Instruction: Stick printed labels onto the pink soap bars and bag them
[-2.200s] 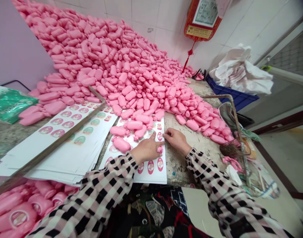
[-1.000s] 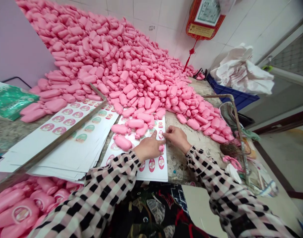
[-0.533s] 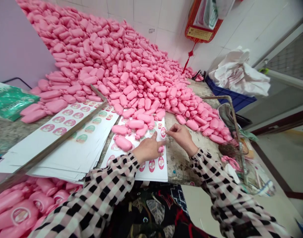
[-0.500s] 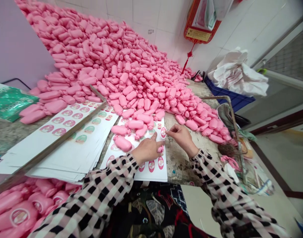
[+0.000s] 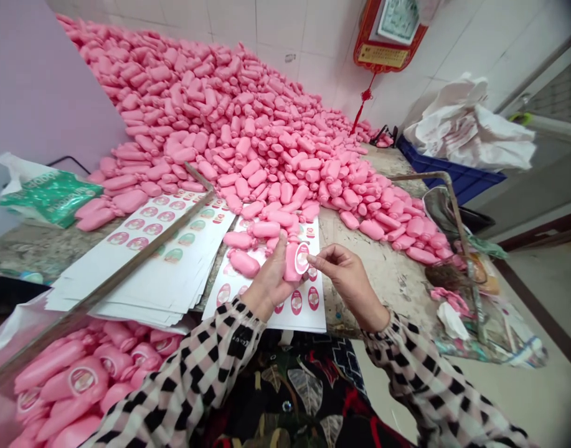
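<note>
My left hand is wrapped round a small pink plastic bottle, its labelled face turned toward my right side. An oval white-and-pink sticker lies against that face. The thumb and forefinger of my right hand pinch together at the sticker's right edge. Whether the sticker is fully flat on the bottle I cannot tell. Below both hands is a sheet of oval stickers, partly covered by several loose pink bottles.
A great heap of pink bottles rises toward the wall. Stacked sticker sheets lie left, under a metal bar. Labelled bottles fill a bag at lower left. A bent metal frame and blue crate stand right.
My left hand has turned over and lifted, bringing the pink bottle upright into view. My right hand has carried the sticker from beside the sheet onto the bottle's face. The view has shifted slightly.
</note>
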A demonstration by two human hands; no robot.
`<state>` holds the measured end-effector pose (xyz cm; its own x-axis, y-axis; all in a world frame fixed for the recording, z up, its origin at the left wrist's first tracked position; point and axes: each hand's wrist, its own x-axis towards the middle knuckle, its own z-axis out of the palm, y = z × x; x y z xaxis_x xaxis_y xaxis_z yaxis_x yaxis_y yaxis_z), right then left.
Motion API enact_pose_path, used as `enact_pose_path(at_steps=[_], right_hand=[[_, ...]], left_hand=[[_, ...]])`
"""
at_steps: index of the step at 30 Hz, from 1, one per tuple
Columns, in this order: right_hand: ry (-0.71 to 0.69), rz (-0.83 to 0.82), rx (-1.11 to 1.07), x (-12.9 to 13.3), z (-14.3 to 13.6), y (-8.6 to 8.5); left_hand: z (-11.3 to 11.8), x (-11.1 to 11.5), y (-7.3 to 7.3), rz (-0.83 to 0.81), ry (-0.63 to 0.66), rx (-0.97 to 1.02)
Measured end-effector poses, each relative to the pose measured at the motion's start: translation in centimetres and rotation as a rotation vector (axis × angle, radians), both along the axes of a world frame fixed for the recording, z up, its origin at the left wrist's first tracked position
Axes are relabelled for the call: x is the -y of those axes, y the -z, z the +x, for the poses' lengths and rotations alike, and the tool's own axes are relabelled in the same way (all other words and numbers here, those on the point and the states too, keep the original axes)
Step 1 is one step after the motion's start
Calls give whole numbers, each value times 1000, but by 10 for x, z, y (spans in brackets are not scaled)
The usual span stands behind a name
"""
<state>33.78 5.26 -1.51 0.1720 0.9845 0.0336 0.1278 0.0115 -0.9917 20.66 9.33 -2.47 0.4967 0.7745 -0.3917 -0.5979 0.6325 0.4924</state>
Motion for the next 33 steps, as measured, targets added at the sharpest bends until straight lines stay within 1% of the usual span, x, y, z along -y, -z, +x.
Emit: enact_pose_path(at_steps=[8,14,21,28,30,33], right_hand=[[-40,-28,80,0,0,7],[-16,-16,119,-1,-1,11],[-56,-43,77,-2,-3,11],[-80,-43,7,-2,-5,12],[-62,-32,57,-1,-4,13],[-13,-47,207,2,-2,14]], left_hand=[[-2,0,10,62,59,29],[-1,-1,11,69,76,62],[-1,-1,13,94,89,31],[1,-1,12,79,78,30],[1,-1,11,75,79,30],[1,0,12,80,97,11]])
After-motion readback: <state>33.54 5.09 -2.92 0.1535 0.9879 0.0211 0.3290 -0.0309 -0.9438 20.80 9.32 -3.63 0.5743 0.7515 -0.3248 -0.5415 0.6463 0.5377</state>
